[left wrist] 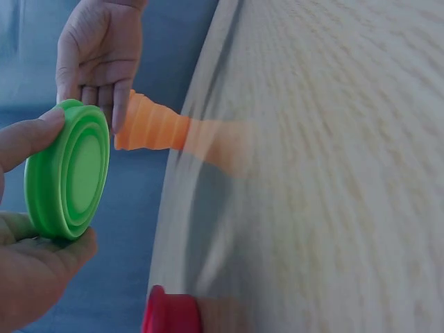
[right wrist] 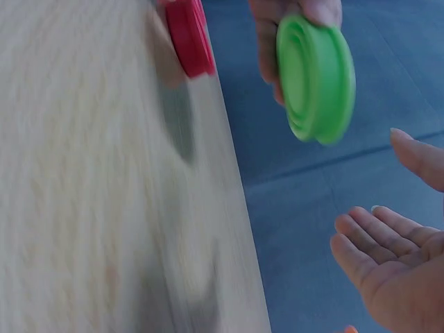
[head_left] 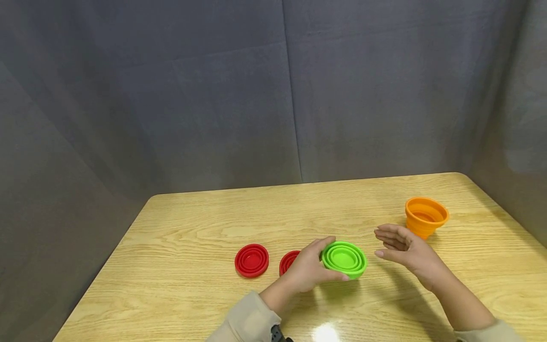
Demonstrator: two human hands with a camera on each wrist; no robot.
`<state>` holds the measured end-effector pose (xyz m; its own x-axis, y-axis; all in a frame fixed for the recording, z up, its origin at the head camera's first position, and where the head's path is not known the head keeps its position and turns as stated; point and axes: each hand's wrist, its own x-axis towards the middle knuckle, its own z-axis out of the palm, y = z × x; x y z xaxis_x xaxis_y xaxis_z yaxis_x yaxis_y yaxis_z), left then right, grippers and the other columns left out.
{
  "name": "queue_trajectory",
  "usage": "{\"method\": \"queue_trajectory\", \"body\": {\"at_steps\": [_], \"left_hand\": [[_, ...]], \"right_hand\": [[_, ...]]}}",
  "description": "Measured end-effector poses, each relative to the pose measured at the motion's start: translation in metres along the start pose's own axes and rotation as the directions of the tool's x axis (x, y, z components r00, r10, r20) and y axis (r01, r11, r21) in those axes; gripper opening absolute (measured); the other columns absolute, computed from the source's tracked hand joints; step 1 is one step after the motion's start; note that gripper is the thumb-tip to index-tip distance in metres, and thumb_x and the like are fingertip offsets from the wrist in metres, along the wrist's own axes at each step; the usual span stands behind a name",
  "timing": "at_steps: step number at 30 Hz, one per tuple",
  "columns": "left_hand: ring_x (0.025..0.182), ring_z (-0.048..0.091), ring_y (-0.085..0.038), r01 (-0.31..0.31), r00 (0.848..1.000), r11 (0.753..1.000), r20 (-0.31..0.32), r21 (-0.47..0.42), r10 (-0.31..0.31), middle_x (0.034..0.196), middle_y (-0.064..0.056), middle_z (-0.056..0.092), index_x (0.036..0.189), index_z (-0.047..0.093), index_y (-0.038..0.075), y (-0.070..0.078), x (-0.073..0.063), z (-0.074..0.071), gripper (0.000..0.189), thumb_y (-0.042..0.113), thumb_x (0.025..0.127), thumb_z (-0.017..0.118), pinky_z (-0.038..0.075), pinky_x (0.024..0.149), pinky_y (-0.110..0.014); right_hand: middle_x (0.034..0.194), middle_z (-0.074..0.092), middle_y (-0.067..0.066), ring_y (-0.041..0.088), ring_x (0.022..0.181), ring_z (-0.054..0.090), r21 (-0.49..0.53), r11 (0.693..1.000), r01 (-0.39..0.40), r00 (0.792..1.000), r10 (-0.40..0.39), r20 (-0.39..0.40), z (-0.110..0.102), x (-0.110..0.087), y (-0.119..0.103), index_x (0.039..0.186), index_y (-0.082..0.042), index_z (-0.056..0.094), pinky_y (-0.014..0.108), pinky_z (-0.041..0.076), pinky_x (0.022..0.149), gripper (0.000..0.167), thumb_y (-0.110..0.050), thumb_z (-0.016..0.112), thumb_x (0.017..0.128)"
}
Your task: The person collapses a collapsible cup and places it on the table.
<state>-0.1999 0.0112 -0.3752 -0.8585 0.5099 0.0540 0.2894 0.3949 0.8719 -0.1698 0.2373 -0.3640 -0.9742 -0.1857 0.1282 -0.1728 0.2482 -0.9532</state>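
Note:
A flattened green collapsible cup (head_left: 344, 259), its rings nested, is pinched by my left hand (head_left: 308, 270) between thumb and fingers. The left wrist view shows this green cup (left wrist: 78, 173) lifted off the table, its face turned toward the tabletop side. My right hand (head_left: 412, 259) is to the right of it, fingers extended and thumb apart, holding nothing. In the right wrist view the open palm of that right hand (right wrist: 399, 257) faces the green cup (right wrist: 316, 80) across a gap. Just behind the right hand stands an orange collapsible cup (head_left: 426, 216), pulled out to full height.
A flattened red cup (head_left: 251, 261) lies on the wooden table (head_left: 188, 237) left of the hands. A second red cup (head_left: 288, 261) is partly hidden behind my left hand. Grey curtain (head_left: 222, 109) surrounds the table at the back and sides.

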Motion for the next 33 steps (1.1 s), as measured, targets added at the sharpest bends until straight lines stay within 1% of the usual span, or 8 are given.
{"method": "queue_trajectory", "body": {"at_steps": [3, 9, 11, 17, 20, 25, 29, 33], "left_hand": [[0.111, 0.040, -0.013, -0.026, 1.000, 0.999, 0.017, -0.021, 0.026, 0.124, -0.004, 0.043, 0.128, 0.039, 0.003, -0.003, 0.000, 0.003, 0.080, 0.021, 0.061, 0.079, 0.030, 0.093, -0.027], [0.112, 0.039, -0.013, -0.039, 0.998, 0.999, 0.052, 0.006, 0.038, 0.125, -0.005, 0.044, 0.127, 0.040, 0.004, -0.006, 0.001, 0.006, 0.079, 0.020, 0.061, 0.078, 0.029, 0.094, -0.026], [0.114, 0.038, -0.013, -0.032, 0.997, 0.999, 0.066, 0.029, 0.030, 0.126, -0.004, 0.043, 0.128, 0.040, 0.005, -0.008, 0.001, 0.008, 0.079, 0.021, 0.061, 0.078, 0.029, 0.095, -0.027], [0.112, 0.039, -0.010, -0.015, 0.994, 0.999, 0.106, 0.046, 0.010, 0.125, 0.000, 0.043, 0.128, 0.041, 0.008, -0.010, 0.001, 0.015, 0.078, 0.024, 0.061, 0.078, 0.030, 0.093, -0.025], [0.111, 0.039, -0.008, -0.010, 0.993, 0.998, 0.118, 0.065, 0.002, 0.124, 0.002, 0.044, 0.127, 0.041, 0.009, -0.012, 0.001, 0.019, 0.077, 0.025, 0.061, 0.078, 0.030, 0.092, -0.024], [0.111, 0.038, -0.007, -0.001, 0.990, 0.996, 0.138, 0.094, -0.012, 0.124, 0.004, 0.043, 0.127, 0.042, 0.011, -0.013, 0.002, 0.024, 0.077, 0.027, 0.061, 0.078, 0.031, 0.092, -0.024], [0.110, 0.038, -0.007, 0.008, 0.990, 0.996, 0.141, 0.091, -0.021, 0.124, 0.004, 0.043, 0.128, 0.041, 0.011, -0.013, 0.005, 0.025, 0.077, 0.028, 0.062, 0.077, 0.031, 0.091, -0.024], [0.110, 0.039, -0.008, 0.016, 0.991, 0.996, 0.130, 0.084, -0.027, 0.124, 0.003, 0.043, 0.128, 0.040, 0.010, -0.011, 0.009, 0.026, 0.078, 0.028, 0.062, 0.077, 0.032, 0.091, -0.025]], "right_hand": [[0.120, 0.039, 0.025, -0.006, 0.098, 0.044, -0.027, 0.999, 0.023, 0.999, -0.024, -0.040, -0.011, 0.000, 0.002, 0.124, 0.011, 0.029, 0.010, 0.037, 0.082, 0.056, -0.012, 0.058, 0.082], [0.110, 0.044, -0.007, -0.009, 0.095, 0.044, -0.117, 0.993, 0.022, 0.991, -0.037, -0.127, -0.034, -0.001, 0.004, 0.124, 0.009, 0.031, 0.010, 0.039, 0.075, 0.052, -0.014, 0.056, 0.084], [0.109, 0.044, -0.011, -0.010, 0.095, 0.043, -0.159, 0.987, 0.008, 0.988, -0.032, -0.153, -0.041, -0.001, 0.005, 0.123, 0.006, 0.032, 0.009, 0.039, 0.074, 0.051, -0.017, 0.056, 0.084], [0.115, 0.042, -0.008, -0.008, 0.098, 0.040, -0.193, 0.981, -0.021, 0.978, -0.020, -0.207, -0.061, -0.003, 0.009, 0.123, -0.004, 0.037, 0.007, 0.036, 0.072, 0.044, -0.021, 0.054, 0.085], [0.112, 0.042, -0.015, -0.009, 0.097, 0.040, -0.167, 0.986, -0.019, 0.970, -0.022, -0.242, -0.069, -0.005, 0.011, 0.120, -0.014, 0.040, 0.006, 0.036, 0.072, 0.038, -0.019, 0.054, 0.085], [0.113, 0.040, -0.018, -0.011, 0.099, 0.038, -0.167, 0.985, -0.043, 0.952, -0.010, -0.305, -0.081, -0.005, 0.013, 0.128, -0.016, 0.034, 0.006, 0.036, 0.076, 0.048, -0.019, 0.055, 0.085], [0.131, 0.033, -0.008, 0.002, 0.116, 0.031, -0.183, 0.979, -0.089, 0.941, 0.023, -0.338, -0.089, -0.005, 0.015, 0.137, -0.013, 0.021, 0.013, 0.031, 0.090, 0.060, -0.022, 0.052, 0.086], [0.142, 0.013, 0.004, 0.023, 0.128, 0.012, -0.177, 0.976, -0.124, 0.932, 0.053, -0.359, -0.095, -0.005, 0.018, 0.139, -0.012, 0.011, 0.024, 0.018, 0.100, 0.067, -0.026, 0.051, 0.087]]}}
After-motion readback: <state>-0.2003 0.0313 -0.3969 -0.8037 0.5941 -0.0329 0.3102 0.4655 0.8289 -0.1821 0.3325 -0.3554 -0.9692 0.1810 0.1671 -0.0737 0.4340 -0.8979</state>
